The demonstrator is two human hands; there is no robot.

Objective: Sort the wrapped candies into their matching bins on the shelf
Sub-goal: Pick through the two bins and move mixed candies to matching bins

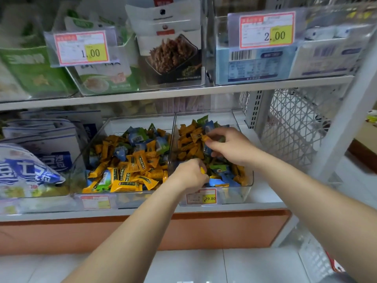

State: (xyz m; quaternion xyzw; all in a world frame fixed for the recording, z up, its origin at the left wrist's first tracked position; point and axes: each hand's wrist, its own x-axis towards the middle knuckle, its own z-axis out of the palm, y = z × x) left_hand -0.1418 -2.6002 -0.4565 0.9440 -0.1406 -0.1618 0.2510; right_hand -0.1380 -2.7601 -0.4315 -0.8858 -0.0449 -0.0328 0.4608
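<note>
Two clear plastic bins stand side by side on the lower shelf. The left bin (114, 198) holds a mixed heap of orange, blue and green wrapped candies (130, 160). The right bin (247, 187) also holds orange, blue and green candies (188, 144). My left hand (189, 175) reaches into the front of the right bin and grips a yellow-orange candy (202, 170) in curled fingers. My right hand (228, 145) is deeper in the same bin and pinches an orange candy (204, 138) at its fingertips.
A price tag reading 29.80 (201, 198) hangs on the right bin's front. Blue and white snack bags (30, 168) lie left of the bins. The upper shelf (183, 92) carries clear boxes of packets. A white wire mesh panel (291, 127) stands to the right.
</note>
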